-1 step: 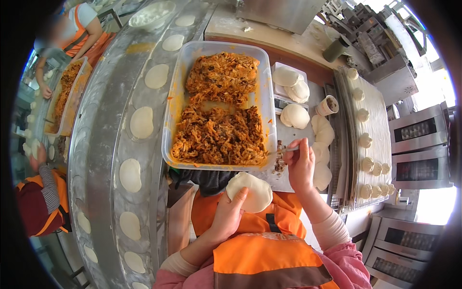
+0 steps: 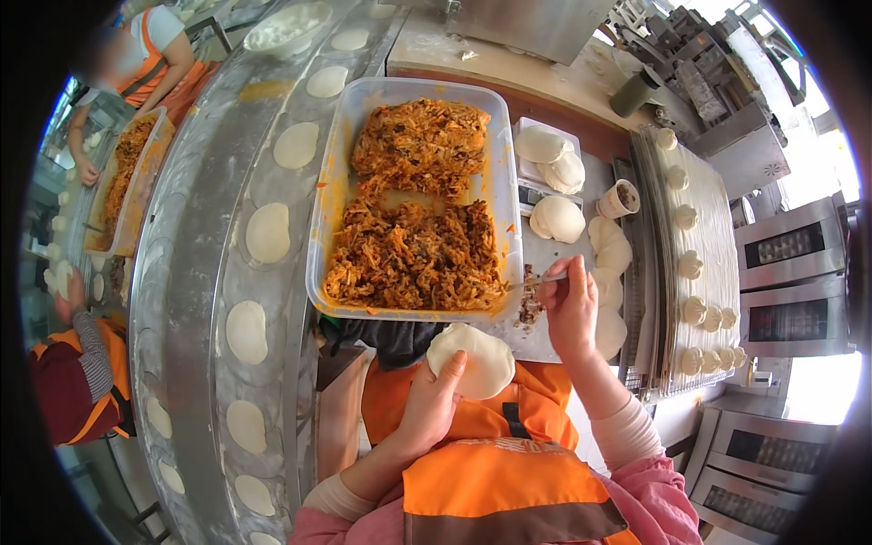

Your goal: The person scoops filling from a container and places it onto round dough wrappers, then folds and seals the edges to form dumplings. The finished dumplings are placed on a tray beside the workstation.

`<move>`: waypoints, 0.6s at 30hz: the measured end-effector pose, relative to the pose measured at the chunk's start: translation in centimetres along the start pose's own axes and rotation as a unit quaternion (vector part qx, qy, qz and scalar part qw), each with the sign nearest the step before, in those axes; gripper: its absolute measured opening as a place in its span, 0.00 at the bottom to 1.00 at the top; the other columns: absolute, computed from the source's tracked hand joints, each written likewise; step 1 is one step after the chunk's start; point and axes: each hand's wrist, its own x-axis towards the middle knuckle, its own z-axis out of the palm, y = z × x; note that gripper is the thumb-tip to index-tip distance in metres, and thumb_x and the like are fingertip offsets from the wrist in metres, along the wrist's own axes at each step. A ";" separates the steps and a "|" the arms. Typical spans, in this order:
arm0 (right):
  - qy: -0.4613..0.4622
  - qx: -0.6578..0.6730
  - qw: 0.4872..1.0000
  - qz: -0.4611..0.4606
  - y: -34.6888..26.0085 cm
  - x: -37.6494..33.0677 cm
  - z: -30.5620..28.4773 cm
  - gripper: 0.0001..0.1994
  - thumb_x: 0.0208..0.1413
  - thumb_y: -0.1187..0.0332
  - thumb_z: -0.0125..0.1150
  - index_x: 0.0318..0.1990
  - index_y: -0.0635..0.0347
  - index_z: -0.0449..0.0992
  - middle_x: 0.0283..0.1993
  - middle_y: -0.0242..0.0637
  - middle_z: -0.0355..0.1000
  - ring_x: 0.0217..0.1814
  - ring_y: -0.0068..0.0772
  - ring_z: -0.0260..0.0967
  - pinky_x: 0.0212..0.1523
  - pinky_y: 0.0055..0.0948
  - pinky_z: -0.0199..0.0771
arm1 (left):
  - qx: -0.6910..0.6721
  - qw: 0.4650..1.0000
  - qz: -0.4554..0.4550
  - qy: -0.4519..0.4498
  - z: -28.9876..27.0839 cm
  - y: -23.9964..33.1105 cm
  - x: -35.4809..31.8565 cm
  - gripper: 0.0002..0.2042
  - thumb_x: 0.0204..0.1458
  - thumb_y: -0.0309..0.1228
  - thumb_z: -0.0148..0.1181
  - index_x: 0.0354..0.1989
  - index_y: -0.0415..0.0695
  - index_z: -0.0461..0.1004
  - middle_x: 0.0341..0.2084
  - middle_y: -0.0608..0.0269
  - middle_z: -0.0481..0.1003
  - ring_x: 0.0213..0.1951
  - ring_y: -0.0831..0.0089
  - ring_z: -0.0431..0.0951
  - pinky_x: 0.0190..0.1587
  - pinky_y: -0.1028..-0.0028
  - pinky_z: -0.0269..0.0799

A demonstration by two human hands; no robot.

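Note:
My left hand (image 2: 431, 404) holds a flat round dough wrapper (image 2: 477, 363) on its fingers, just in front of my orange apron. My right hand (image 2: 570, 311) grips a thin metal utensil (image 2: 538, 282) whose tip points at the near right corner of a clear plastic tub (image 2: 318, 227). The tub holds orange-brown shredded filling (image 2: 413, 250). A small heap of the same filling (image 2: 527, 309) lies on the board beside that corner, under the utensil.
Dough rounds (image 2: 556, 218) are stacked right of the tub beside a small cup (image 2: 622, 198). A tray of shaped buns (image 2: 695, 272) lies further right, ovens (image 2: 790, 272) beyond. A conveyor (image 2: 182, 272) carrying dough rounds runs on the left, where two other people stand by another filling tub (image 2: 123, 173).

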 end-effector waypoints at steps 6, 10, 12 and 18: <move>-0.129 -0.176 0.970 0.110 -4.3 -0.2 0.6 0.21 0.69 0.55 0.43 0.30 0.60 0.72 0.15 0.29 0.63 0.15 0.19 0.55 0.19 0.20 0.55 | -0.157 0.985 -0.010 -0.072 1.7 1.6 -0.2 0.22 0.63 0.36 0.53 0.61 0.40 0.60 0.53 0.60 0.69 0.57 0.72 0.68 0.59 0.68 0.65; -0.148 -0.384 0.908 -0.076 -5.5 -3.1 2.5 0.19 0.68 0.65 0.41 0.26 0.63 0.71 0.15 0.29 0.64 0.14 0.18 0.58 0.17 0.20 0.58 | -0.035 0.997 0.049 -0.038 2.6 0.7 -0.6 0.21 0.60 0.33 0.58 0.58 0.40 0.62 0.50 0.61 0.71 0.53 0.74 0.71 0.57 0.71 0.67; -0.200 -0.439 0.849 -0.216 -5.9 -5.1 3.0 0.14 0.64 0.72 0.44 0.25 0.65 0.70 0.15 0.31 0.65 0.15 0.19 0.61 0.17 0.20 0.61 | 0.049 0.996 0.075 -0.016 2.7 0.2 -0.2 0.20 0.58 0.31 0.60 0.57 0.40 0.63 0.48 0.62 0.71 0.51 0.76 0.72 0.56 0.73 0.68; -0.348 -0.516 0.627 -0.469 -7.6 -7.6 3.9 0.06 0.56 0.76 0.51 0.29 0.60 0.72 0.17 0.32 0.65 0.17 0.27 0.65 0.17 0.27 0.64 | 0.058 0.995 0.081 0.027 2.5 -0.9 0.1 0.18 0.58 0.28 0.59 0.55 0.40 0.64 0.46 0.64 0.72 0.49 0.78 0.72 0.54 0.75 0.68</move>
